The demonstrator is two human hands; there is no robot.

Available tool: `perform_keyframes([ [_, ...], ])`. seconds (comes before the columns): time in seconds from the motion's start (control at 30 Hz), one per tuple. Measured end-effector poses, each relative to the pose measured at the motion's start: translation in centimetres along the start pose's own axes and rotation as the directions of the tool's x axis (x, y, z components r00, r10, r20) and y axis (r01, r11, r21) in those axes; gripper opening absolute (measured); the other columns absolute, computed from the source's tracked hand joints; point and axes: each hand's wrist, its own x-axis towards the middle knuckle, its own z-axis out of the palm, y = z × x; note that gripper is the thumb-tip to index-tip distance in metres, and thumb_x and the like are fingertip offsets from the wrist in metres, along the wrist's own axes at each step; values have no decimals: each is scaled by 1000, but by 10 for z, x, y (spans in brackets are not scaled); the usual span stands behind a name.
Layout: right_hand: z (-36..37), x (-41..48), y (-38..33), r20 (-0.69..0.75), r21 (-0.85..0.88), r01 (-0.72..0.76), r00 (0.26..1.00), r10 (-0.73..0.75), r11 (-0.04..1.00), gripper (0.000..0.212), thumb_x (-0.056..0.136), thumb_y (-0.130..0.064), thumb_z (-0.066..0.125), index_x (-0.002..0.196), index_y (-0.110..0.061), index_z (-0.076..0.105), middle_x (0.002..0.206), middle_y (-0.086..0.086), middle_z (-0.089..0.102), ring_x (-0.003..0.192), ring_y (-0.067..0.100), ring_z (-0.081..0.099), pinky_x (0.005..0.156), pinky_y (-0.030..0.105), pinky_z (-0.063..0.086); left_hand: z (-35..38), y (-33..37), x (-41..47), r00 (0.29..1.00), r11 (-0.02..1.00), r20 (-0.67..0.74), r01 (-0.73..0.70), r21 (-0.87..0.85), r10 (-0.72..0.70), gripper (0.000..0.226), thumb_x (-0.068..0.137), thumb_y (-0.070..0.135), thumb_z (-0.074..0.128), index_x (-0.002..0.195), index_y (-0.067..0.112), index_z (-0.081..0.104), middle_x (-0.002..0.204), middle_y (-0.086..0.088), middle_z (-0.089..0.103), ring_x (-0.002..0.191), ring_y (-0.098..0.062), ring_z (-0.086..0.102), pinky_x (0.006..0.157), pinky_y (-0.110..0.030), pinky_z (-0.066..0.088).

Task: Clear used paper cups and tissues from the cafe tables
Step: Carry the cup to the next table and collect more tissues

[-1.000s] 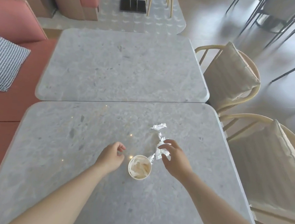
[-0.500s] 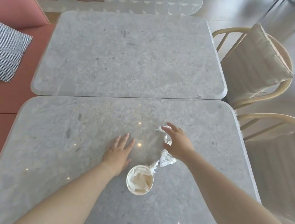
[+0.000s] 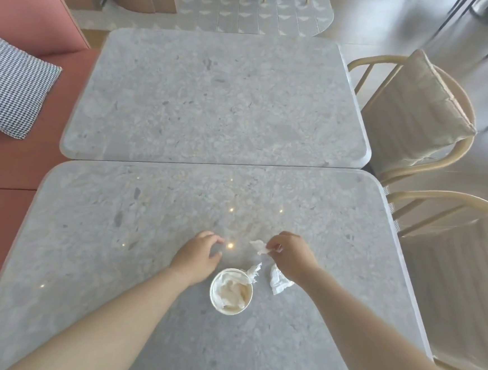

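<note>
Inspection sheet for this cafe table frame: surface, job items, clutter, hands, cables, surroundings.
Surface: near table, grey stone top with glare spots, butted against the far table.
Job's things: paper cup upright on the near table with tissue stuffed inside. Loose tissue lies just right of the cup, with more at the right fingertips. One piece or several, cannot tell.
Clutter: nothing seen.
Hands: left hand loosely curled, holds nothing, up and left of the cup. Right hand pinches the loose tissue.
Cables: nothing seen.
Surroundings: cushioned chairs on the right; red bench with checked pillow on the left.
</note>
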Motion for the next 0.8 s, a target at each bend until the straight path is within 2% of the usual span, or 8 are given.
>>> perform_keyframes([
  [0.07,-7,-13,-14,-56,60,56,997,-52,997,12,81,-10,65,88,-19,71,88,-6,63,79,12,59,70,24,48,-8,12,-10,998,985,-70,-6,-172,-6,20,89,18,56,108,21,61,120,4,56,109,-12,55,94,-24,40],
  [0.13,-14,-30,-31,-117,95,121,987,-109,988,14,80,-12,66,87,-23,70,84,-14,59,74,4,57,66,15,46,-14,23,-22,995,951,-101,-27,-307,-5,16,88,15,57,99,27,62,108,9,61,97,-7,59,89,-23,45],
  [0.17,-15,-39,-40,-132,109,158,981,-143,981,14,80,-12,66,86,-24,70,83,-17,57,71,-1,54,62,8,41,-16,27,-29,993,936,-114,-41,-349,1,17,88,14,58,97,27,61,105,10,63,95,-6,61,87,-21,46],
  [0.23,-12,-57,-57,-112,127,230,970,-216,965,14,80,-13,67,86,-25,69,83,-17,58,68,-3,53,61,4,39,-19,31,-42,993,925,-119,-56,-377,12,18,87,14,59,100,26,61,105,11,63,94,-5,61,83,-16,45],
  [0.3,-3,-72,-69,-36,122,253,967,-250,960,15,80,-11,65,88,-23,69,87,-10,62,71,3,55,62,4,38,-19,30,-55,996,938,-85,-49,-344,21,21,87,16,59,105,26,60,108,12,61,95,-4,59,85,-17,45],
  [0.4,10,-84,-77,39,89,204,977,-209,975,20,80,-8,63,94,-21,68,97,-7,61,76,10,58,63,11,38,-17,26,-72,999,973,-17,-52,-224,49,24,86,17,57,108,27,59,112,11,58,97,-5,57,89,-24,47],
  [0.57,5,-91,-78,-1,135,201,979,-203,970,31,76,-1,62,100,-21,67,104,-9,60,82,9,60,73,21,51,-14,23,-88,992,991,-9,-124,-54,124,32,85,18,58,115,30,56,119,13,55,101,-6,55,85,-20,44],
  [0.8,6,-101,-64,2,86,190,982,-191,978,33,83,-4,55,108,-24,64,109,-10,63,96,7,58,84,20,48,-7,22,-90,985,985,-9,-170,11,170,46,80,23,63,124,28,49,126,11,44,107,-9,53,88,-28,47],
])
